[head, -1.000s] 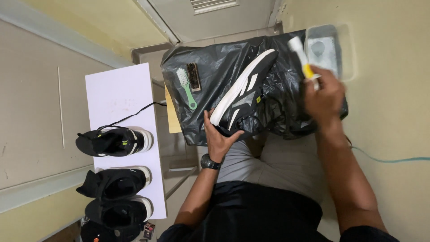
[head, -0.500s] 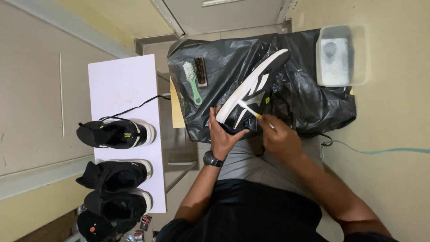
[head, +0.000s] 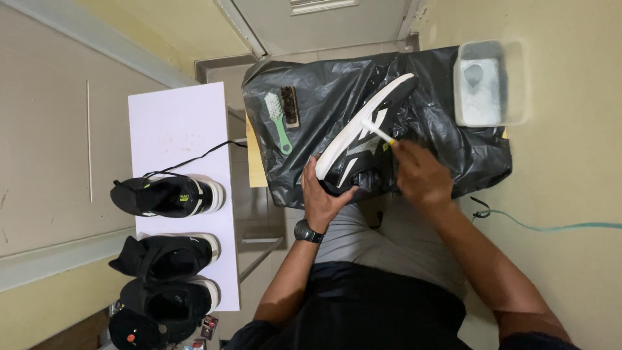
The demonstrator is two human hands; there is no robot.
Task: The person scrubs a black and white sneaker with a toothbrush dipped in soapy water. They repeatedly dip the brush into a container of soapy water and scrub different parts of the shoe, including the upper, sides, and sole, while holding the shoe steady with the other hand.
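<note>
A crinkled, glossy black plastic sheet [head: 440, 129] is covering the work surface in front of the person, its folds catching the light. On it, the left hand [head: 322, 202] is cupping the heel end of a black sneaker with a smooth white sole and white side stripes [head: 366, 139], fingers curled up around the back. The sneaker is lying tilted on its side, sole edge turned toward the left, toe pointing away toward the far edge of the sheet. The right hand [head: 421, 175] is closed around a thin white toothbrush with a yellow band on its handle [head: 378, 131], whose head is pressing against the white sole near the middle.

A green-handled scrub brush with white bristles [head: 277, 116] is lying just beside a dark wooden brush [head: 289, 105] near the sheet's left edge. A translucent rectangular plastic tub holding cloudy water [head: 487, 83] is sitting at the sheet's far right corner, well apart from the hands. To the left, a flat white board [head: 175, 123] is carrying 3 black sneakers [head: 170, 196] in a row, leaving its far half bare. A green hose [head: 557, 226] is trailing along the floor at right.
</note>
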